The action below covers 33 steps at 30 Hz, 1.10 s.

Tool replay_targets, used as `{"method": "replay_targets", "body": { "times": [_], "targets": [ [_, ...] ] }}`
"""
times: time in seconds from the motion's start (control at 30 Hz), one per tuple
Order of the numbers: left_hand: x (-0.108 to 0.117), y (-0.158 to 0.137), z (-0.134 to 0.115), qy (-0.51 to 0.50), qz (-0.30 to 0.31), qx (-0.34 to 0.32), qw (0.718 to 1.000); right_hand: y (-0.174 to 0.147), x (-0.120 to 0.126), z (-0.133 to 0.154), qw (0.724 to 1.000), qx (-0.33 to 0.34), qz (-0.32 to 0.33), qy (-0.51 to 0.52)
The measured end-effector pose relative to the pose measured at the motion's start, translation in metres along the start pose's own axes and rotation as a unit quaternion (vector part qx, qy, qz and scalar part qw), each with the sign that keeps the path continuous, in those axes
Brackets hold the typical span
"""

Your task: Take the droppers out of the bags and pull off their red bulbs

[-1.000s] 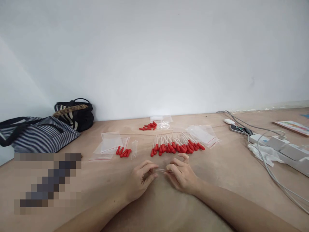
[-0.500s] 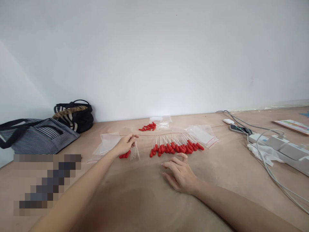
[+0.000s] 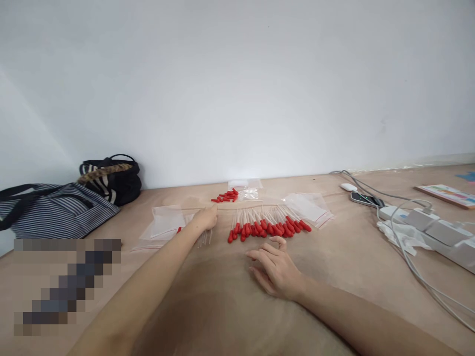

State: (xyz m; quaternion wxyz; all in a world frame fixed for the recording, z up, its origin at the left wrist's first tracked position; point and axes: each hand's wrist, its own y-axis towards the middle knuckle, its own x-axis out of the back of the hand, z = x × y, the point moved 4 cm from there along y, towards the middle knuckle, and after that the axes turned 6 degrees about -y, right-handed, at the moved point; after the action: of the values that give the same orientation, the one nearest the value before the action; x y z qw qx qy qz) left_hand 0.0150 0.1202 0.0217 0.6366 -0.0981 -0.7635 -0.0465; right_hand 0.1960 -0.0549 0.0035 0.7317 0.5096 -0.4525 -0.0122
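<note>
My left hand (image 3: pixel 206 217) is stretched out over a small group of thin clear tubes (image 3: pixel 205 240). Its fingers point away from me and downward, so what they hold, if anything, is hidden. A red rubber bulb (image 3: pixel 179 230) peeks out beside my left wrist. My right hand (image 3: pixel 275 269) rests on the table with fingers loosely bent and apart, holding nothing. Just beyond it lies a fanned row of droppers (image 3: pixel 263 226), clear stems pointing away and red bulbs toward me. Farther back are a pile of loose red bulbs (image 3: pixel 227 196) and more clear tubes (image 3: pixel 249 194).
Clear zip bags lie left (image 3: pixel 163 222) and right (image 3: pixel 311 207) of the droppers. A power strip (image 3: pixel 441 232) with chargers and cables takes up the right side, near a crumpled tissue (image 3: pixel 403 237). A striped bag (image 3: pixel 63 210) and a black bag (image 3: pixel 122 183) stand at left.
My left hand has moved forward and slightly right, over the thin tubes, now covering most of the red bulbs near it. My right hand stays in place. The view has shifted slightly.
</note>
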Motion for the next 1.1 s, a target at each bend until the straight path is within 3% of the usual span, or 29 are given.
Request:
{"method": "replay_targets", "body": {
  "times": [0.2,0.4,0.6,0.73,0.93,1.1],
  "targets": [
    [0.003,-0.029,-0.028,0.004,-0.093,-0.055,0.994,-0.001,0.0,-0.001,1.0,0.004,0.002,-0.002],
    [-0.014,-0.057,-0.057,-0.009,-0.108,-0.1,0.989,-0.003,-0.006,-0.004,0.999,0.013,0.024,-0.025],
    [-0.014,-0.056,-0.059,-0.01,-0.138,-0.093,0.986,-0.003,-0.005,-0.006,0.999,0.007,0.025,-0.024],
    [-0.005,-0.08,-0.047,-0.019,-0.164,-0.107,0.98,-0.003,-0.005,-0.008,1.0,-0.01,0.019,-0.016],
    [-0.019,-0.136,-0.032,-0.047,-0.154,-0.319,0.934,-0.003,-0.001,-0.011,0.997,-0.064,-0.03,-0.024],
    [-0.03,-0.149,-0.034,-0.04,-0.208,-0.387,0.898,0.0,-0.004,-0.004,0.999,0.0,0.003,-0.043]
  ]
}}
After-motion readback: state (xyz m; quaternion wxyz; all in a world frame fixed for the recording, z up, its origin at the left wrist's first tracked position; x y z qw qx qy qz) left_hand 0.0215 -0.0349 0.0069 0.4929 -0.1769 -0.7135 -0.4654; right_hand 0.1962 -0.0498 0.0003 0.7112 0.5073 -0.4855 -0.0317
